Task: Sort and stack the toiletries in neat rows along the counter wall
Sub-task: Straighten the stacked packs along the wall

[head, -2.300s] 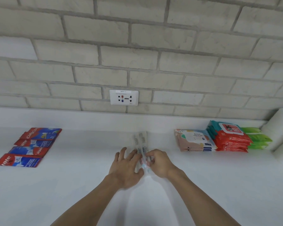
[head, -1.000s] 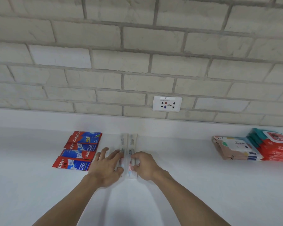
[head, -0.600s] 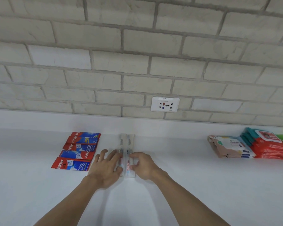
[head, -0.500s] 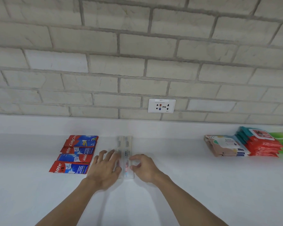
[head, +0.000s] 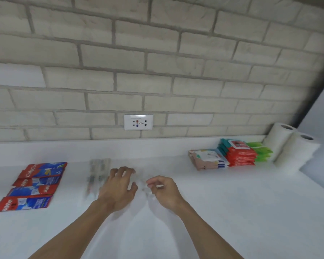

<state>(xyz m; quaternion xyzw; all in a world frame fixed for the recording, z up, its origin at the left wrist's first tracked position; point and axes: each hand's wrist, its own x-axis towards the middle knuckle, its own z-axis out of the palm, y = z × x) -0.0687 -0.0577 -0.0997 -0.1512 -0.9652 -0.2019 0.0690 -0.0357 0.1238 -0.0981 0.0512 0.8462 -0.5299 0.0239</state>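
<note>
Clear toothbrush packets [head: 97,174] lie in a blurred stack on the white counter [head: 232,212], right of a row of red-and-blue toothpaste boxes [head: 34,186]. My left hand [head: 118,187] hovers just right of the packets, fingers spread, holding nothing. My right hand [head: 165,189] is further right, fingers loosely curled and apart, with nothing visible in it. Along the wall at the right stand stacks of wipe packs: beige [head: 208,158], red and teal [head: 238,152], green [head: 260,151].
Two white paper towel rolls [head: 288,144] stand in the far right corner. A wall socket [head: 138,122] sits in the brick wall above the counter's low white backsplash [head: 157,146].
Both hands have let go of the toothbrush packets and pulled off to the right. The view has swung right, showing the paper rolls.
</note>
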